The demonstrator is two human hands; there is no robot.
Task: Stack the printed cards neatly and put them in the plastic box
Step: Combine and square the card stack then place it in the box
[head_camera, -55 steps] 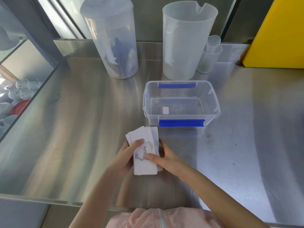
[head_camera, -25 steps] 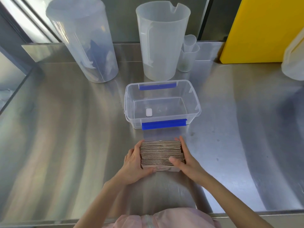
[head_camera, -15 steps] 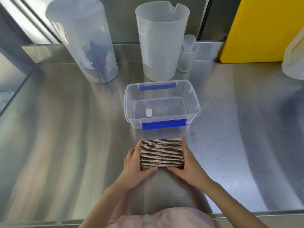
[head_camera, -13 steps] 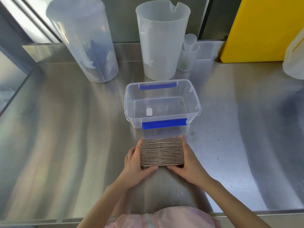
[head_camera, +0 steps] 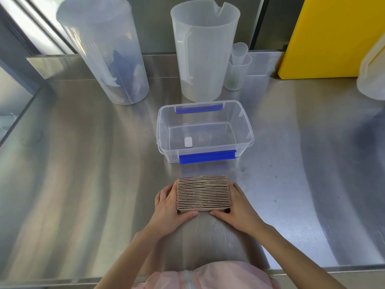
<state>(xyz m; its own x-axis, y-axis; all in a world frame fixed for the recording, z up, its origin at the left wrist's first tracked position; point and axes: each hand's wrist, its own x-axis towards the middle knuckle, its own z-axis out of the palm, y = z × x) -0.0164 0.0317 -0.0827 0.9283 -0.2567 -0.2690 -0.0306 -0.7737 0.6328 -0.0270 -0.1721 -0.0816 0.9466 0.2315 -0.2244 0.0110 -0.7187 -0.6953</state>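
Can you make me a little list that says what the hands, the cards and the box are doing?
left hand: pressed against the left side of the card stack
right hand: pressed against the right side
stack of brown-edged printed cards: standing on edge on the steel table, squared up
clear plastic box with blue clips: open, behind the stack, no cards inside

A single head-worn wide-angle view looks forward and steeply down onto the steel surface (head_camera: 83,163) from close above; its edges bow, probably from lens distortion. No second view overlaps it.
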